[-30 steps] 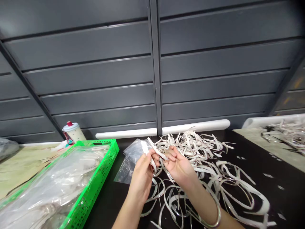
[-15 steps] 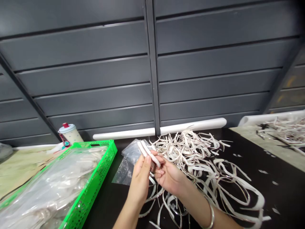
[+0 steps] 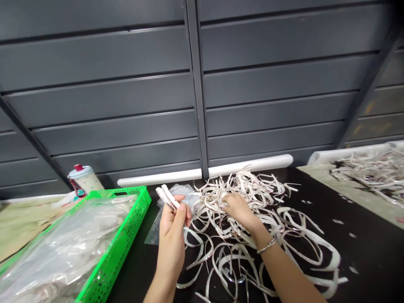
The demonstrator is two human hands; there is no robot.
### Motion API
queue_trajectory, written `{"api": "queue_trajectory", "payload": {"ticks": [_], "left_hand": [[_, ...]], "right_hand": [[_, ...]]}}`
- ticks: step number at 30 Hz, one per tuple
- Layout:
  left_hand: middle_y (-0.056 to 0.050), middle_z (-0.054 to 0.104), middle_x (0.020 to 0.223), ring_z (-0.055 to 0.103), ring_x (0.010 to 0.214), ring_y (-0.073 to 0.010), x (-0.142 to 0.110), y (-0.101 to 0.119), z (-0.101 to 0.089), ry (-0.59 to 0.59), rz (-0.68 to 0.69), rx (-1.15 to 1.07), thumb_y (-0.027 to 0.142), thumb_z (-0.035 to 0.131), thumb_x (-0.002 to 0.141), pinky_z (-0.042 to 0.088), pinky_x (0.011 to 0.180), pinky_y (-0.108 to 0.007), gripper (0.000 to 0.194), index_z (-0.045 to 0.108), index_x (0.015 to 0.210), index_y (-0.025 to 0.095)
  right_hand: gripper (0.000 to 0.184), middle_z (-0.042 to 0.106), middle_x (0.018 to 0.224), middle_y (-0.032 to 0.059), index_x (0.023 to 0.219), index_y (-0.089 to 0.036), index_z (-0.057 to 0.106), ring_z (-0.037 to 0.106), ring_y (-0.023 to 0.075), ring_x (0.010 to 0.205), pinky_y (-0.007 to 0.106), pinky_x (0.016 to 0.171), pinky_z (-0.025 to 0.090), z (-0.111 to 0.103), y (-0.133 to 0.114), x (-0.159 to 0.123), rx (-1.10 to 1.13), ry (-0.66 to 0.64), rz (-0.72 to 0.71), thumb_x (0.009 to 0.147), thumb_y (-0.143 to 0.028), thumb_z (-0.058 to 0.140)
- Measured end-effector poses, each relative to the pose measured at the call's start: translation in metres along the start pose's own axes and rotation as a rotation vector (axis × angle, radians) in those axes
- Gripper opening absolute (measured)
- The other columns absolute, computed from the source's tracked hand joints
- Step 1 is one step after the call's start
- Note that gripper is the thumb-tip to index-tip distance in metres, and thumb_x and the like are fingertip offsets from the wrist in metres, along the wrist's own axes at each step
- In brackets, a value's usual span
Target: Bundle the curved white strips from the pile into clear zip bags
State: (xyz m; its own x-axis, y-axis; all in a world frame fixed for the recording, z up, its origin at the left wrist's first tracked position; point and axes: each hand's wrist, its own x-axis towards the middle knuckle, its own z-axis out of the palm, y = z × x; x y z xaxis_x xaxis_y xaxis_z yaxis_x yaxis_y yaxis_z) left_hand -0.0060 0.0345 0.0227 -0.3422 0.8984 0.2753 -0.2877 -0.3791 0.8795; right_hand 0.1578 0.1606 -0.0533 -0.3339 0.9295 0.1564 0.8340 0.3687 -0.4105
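Observation:
A few curved white strips (image 3: 168,198) with shiny edges stick up out of my left hand (image 3: 176,219), which is closed around them between thumb and fingers. To the right, my right hand (image 3: 237,208) reaches into a tangled pile of similar white strips (image 3: 255,189). Its fingertips touch the pile, but they are partly hidden, so I cannot make out what they grip. Behind my left hand lie clear plastic bags (image 3: 154,229), flat on the black table.
At the left stands a green plastic crate (image 3: 121,248) holding bagged strips. A lidded cup (image 3: 85,179) is behind it. White rolls (image 3: 252,165) lie along the grey panelled wall (image 3: 126,101). More strips (image 3: 372,176) are heaped at the far right.
My hands were together at the strips; now they are apart. My left hand has moved left with the strips, and my right hand has let go and moved right into the pile.

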Motion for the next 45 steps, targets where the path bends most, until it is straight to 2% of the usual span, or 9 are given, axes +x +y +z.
{"api": "queue_trajectory", "payload": {"ticks": [8,12,16,20,23,25,31,36,45], "left_hand": [[0.004,0.05,0.063,0.038,0.053,-0.0066,0.002,0.003,0.003,-0.073,-0.132,-0.025,0.027,0.061,0.078,0.029,0.054,-0.021,0.02,0.054,0.095,0.017],[0.004,0.051,0.063,0.039,0.053,-0.0066,0.001,0.004,0.003,-0.075,-0.143,-0.028,0.026,0.06,0.079,0.029,0.054,-0.021,0.019,0.054,0.094,0.017],[0.003,0.051,0.062,0.039,0.052,-0.0065,0.001,0.004,0.002,-0.062,-0.162,-0.063,0.027,0.063,0.077,0.03,0.054,-0.02,0.021,0.055,0.094,0.017],[0.003,0.051,0.06,0.039,0.051,-0.0066,0.005,0.0,0.0,-0.057,-0.192,-0.144,0.029,0.065,0.075,0.03,0.052,-0.02,0.022,0.057,0.093,0.017],[0.003,0.052,0.058,0.04,0.049,-0.0073,0.009,-0.005,-0.001,-0.053,-0.241,-0.23,0.031,0.067,0.073,0.031,0.05,-0.02,0.025,0.059,0.091,0.015],[0.002,0.053,0.058,0.041,0.049,-0.0076,0.012,-0.008,-0.002,-0.036,-0.281,-0.28,0.03,0.068,0.071,0.032,0.049,-0.02,0.026,0.06,0.089,0.014],[0.002,0.053,0.059,0.043,0.048,-0.0072,0.018,-0.014,-0.006,0.039,-0.385,-0.37,0.024,0.069,0.068,0.036,0.049,-0.018,0.023,0.06,0.087,0.014],[0.0,0.054,0.067,0.045,0.051,-0.0063,0.015,-0.014,-0.003,0.054,-0.379,-0.382,0.023,0.069,0.07,0.037,0.049,-0.017,0.023,0.062,0.089,0.012],[0.002,0.051,0.062,0.042,0.05,-0.0054,-0.002,-0.004,0.004,-0.135,-0.228,-0.285,0.032,0.072,0.072,0.033,0.052,-0.019,0.024,0.064,0.085,0.014]], "right_hand": [[0.019,0.066,0.088,0.0126,0.07,-0.013,0.067,0.056,0.0248,0.093,0.033,0.082,0.033,0.019,0.012,0.004,-0.164,-0.094,0.02,0.074,-0.004,0.051],[0.013,0.064,0.092,0.0111,0.068,-0.013,0.066,0.055,0.0244,0.093,0.034,0.083,0.034,0.01,0.016,0.004,-0.086,-0.071,-0.004,0.072,-0.007,0.056],[0.02,0.062,0.088,0.0055,0.072,-0.016,0.063,0.056,0.0183,0.084,0.029,0.078,0.039,-0.008,0.009,0.001,0.11,0.019,-0.058,0.085,-0.021,0.049],[0.028,0.055,0.069,-0.0001,0.075,-0.018,0.054,0.053,0.0149,0.066,0.027,0.065,0.041,-0.029,-0.011,-0.011,0.621,0.165,-0.117,0.092,-0.035,0.038],[0.024,0.053,0.066,-0.0017,0.072,-0.018,0.052,0.051,0.0131,0.062,0.026,0.065,0.041,-0.037,-0.027,-0.023,1.24,0.173,-0.158,0.085,-0.038,0.055],[0.022,0.055,0.069,-0.0016,0.074,-0.018,0.055,0.052,0.0119,0.062,0.025,0.065,0.041,-0.04,-0.037,-0.028,1.462,0.125,-0.148,0.08,-0.038,0.063],[0.018,0.057,0.069,-0.0009,0.073,-0.018,0.057,0.052,0.011,0.06,0.023,0.06,0.042,-0.042,-0.05,-0.033,1.73,0.039,-0.161,0.078,-0.031,0.068],[0.013,0.042,0.058,-0.0057,0.072,-0.02,0.052,0.039,0.0078,0.05,0.022,0.059,0.044,-0.043,-0.058,-0.036,2.11,-0.097,-0.131,0.081,-0.023,0.061],[0.018,0.036,0.054,-0.0055,0.07,-0.016,0.049,0.036,0.0065,0.045,0.014,0.048,0.04,-0.015,-0.073,-0.031,2.32,-0.441,0.232,0.084,-0.007,0.046]]}}
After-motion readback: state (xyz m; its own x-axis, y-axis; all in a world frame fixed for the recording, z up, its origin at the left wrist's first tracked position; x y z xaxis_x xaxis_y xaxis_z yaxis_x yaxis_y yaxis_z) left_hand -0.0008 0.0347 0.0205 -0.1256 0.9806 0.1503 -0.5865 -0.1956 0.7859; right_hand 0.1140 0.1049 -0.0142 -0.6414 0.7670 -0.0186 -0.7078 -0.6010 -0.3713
